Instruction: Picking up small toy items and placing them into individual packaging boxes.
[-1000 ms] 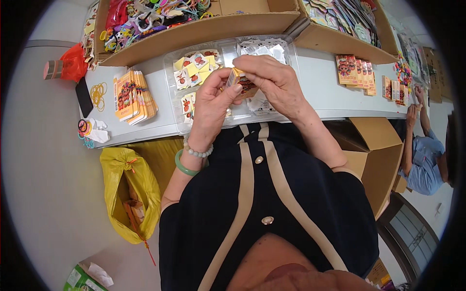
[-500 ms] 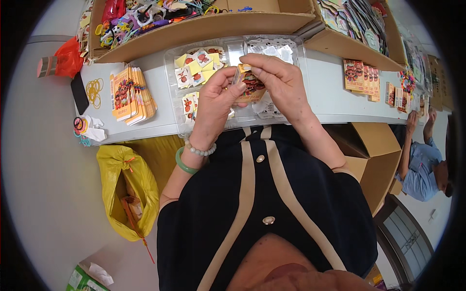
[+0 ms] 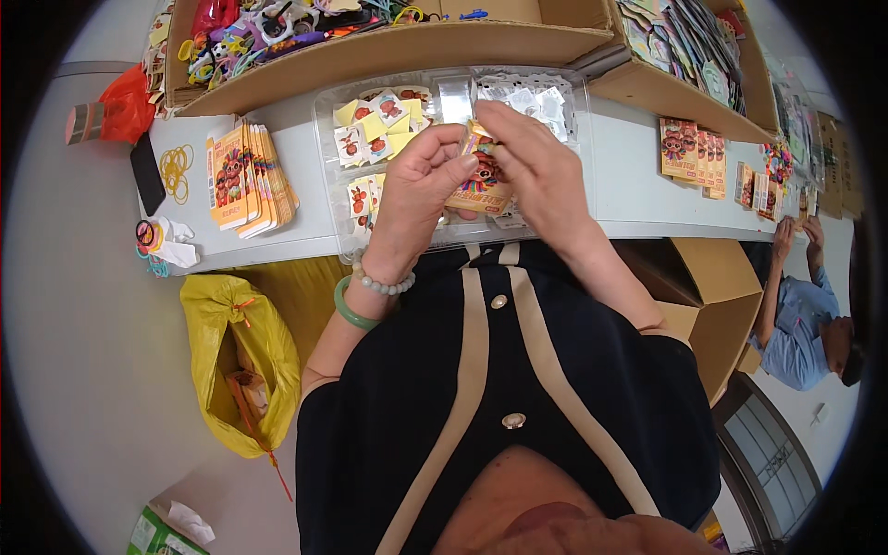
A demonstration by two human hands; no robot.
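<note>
My left hand [image 3: 418, 196] and my right hand [image 3: 534, 168] both grip a small orange printed card packet [image 3: 479, 181] between their fingertips, just above the near edge of the white table [image 3: 638, 185]. Under my hands lies a clear plastic tray [image 3: 326, 148] with small yellow and white sticker cards [image 3: 375, 129] on the left and clear wrapped pieces [image 3: 532, 97] on the right. A bead bracelet and a green bangle [image 3: 356, 314] circle my left wrist.
A stack of orange printed cards [image 3: 248, 176] lies left of the tray, beside yellow rubber bands [image 3: 174, 171] and a black phone [image 3: 146, 174]. Cardboard boxes [image 3: 388, 46] of colourful items line the back. A yellow bag [image 3: 236, 361] hangs below. Another person [image 3: 805, 314] sits at right.
My hands have lifted the card packet slightly and stay together over the tray; the view has shifted a little downward.
</note>
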